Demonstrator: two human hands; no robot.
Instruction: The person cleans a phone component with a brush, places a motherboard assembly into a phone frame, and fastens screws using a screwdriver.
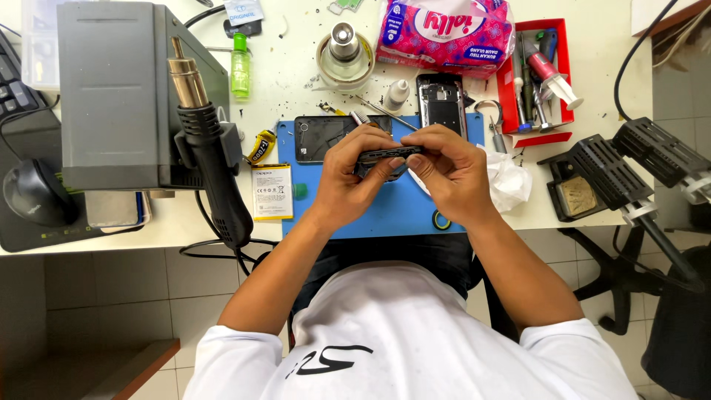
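Both my hands meet over a blue work mat (392, 211) on a white bench. My left hand (354, 174) and my right hand (448, 167) together hold a dark phone part (386, 155) edge-on, fingers pinching its long side. Behind it on the mat lie a black phone (320, 137) face up and an opened phone frame (441, 100). A white phone battery (272, 192) lies just left of the mat.
A hot-air gun (207, 148) hangs on a grey station (118, 89) at left. A red tool tray (537, 74), a tissue pack (444, 30), a green bottle (240, 67), a round glass dish (345, 55), a crumpled tissue (509, 181) and a black soldering stand (592, 178) surround the mat.
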